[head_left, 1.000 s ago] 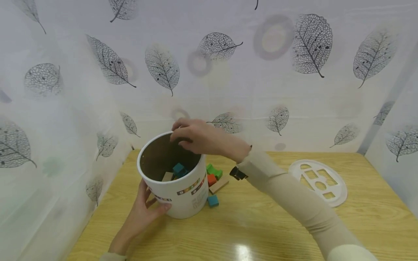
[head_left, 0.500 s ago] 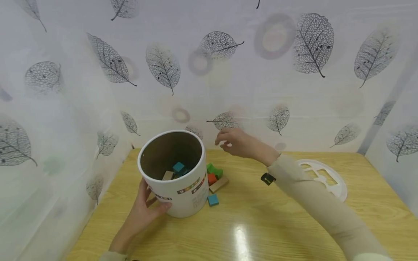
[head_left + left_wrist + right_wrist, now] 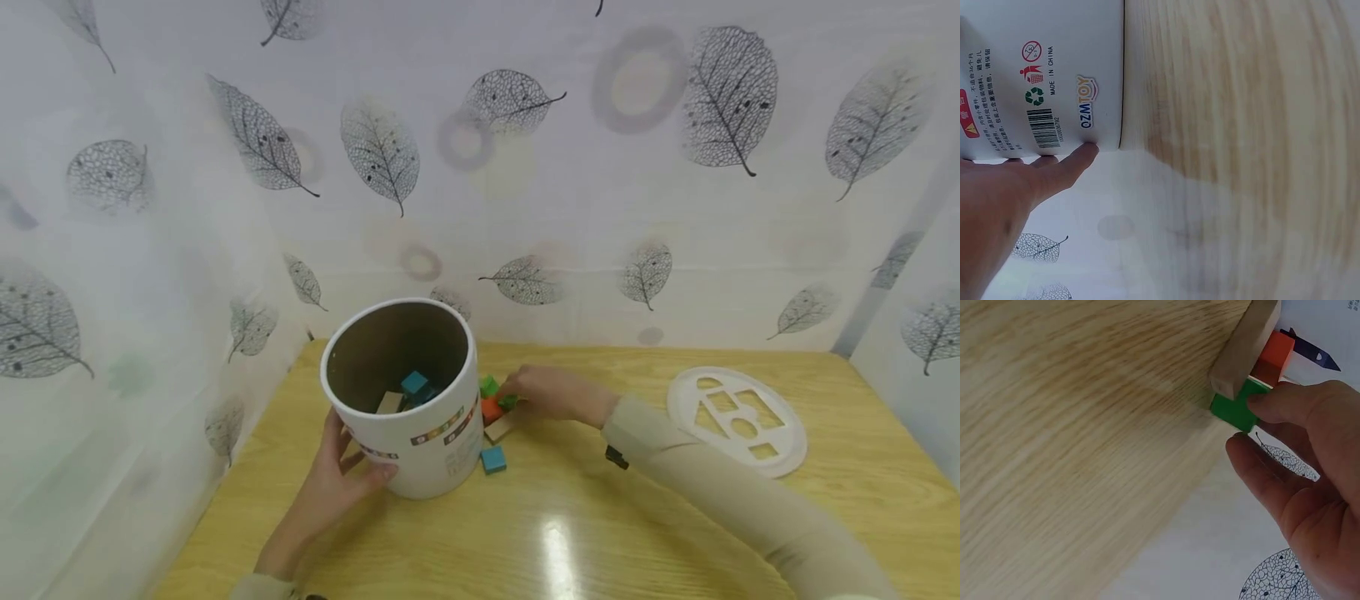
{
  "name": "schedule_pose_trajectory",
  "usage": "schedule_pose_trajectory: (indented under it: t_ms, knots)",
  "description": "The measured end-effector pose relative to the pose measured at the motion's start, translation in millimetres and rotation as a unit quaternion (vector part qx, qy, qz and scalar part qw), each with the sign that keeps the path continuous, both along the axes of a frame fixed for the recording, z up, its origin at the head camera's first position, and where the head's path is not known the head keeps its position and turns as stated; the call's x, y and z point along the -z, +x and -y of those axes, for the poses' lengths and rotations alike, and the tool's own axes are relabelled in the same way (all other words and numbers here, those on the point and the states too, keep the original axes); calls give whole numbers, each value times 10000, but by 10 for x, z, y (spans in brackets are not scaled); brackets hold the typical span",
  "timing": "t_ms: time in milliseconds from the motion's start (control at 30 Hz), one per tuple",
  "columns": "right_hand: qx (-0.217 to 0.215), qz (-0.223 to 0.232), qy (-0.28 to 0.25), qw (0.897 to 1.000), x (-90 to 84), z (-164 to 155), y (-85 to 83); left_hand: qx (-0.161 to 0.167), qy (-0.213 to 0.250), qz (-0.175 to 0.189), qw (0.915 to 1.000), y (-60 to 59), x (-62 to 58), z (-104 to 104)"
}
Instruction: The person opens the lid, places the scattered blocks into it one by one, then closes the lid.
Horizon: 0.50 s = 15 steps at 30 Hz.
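Note:
A white bucket (image 3: 416, 454) stands upright on the table, holding several blocks, among them a blue block (image 3: 415, 383). My left hand (image 3: 322, 492) grips its lower left side, thumb in front and fingers behind. To the bucket's right lie a green block (image 3: 489, 386), an orange block (image 3: 491, 410), a wooden block (image 3: 498, 428) and a blue square block (image 3: 493, 459). My right hand (image 3: 551, 393) is down at the green block, partly covering it. In the right wrist view, thumb and finger pinch the green block (image 3: 1232, 410), beside the long wooden block (image 3: 1244, 350).
On the right of the table (image 3: 420, 550) lies a flat white oval plate (image 3: 787, 442) with shaped cut-outs. A leaf-patterned sheet (image 3: 540, 183) encloses the back and sides.
My right hand has come from over the bucket's rim, swung right, then dropped to the green block. The left hand still holds the bucket, which has stayed in place.

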State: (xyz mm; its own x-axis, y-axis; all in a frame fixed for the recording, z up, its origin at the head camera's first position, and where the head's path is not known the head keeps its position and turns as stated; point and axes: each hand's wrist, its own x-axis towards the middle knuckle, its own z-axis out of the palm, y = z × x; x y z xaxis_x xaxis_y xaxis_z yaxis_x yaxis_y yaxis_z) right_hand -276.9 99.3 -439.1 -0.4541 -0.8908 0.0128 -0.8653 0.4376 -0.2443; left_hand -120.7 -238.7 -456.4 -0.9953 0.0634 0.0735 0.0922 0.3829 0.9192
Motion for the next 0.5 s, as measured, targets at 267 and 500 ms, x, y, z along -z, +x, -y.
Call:
schedule_pose_trajectory:
  t_ms: [267,500]
  knots:
    - [348,66,-52,9994,79,-248,19,53,68,-73,9999,-2,19,4]
    - [823,310,-324,9956,117,-563,36,51,26,-63,10000,4,16,14]
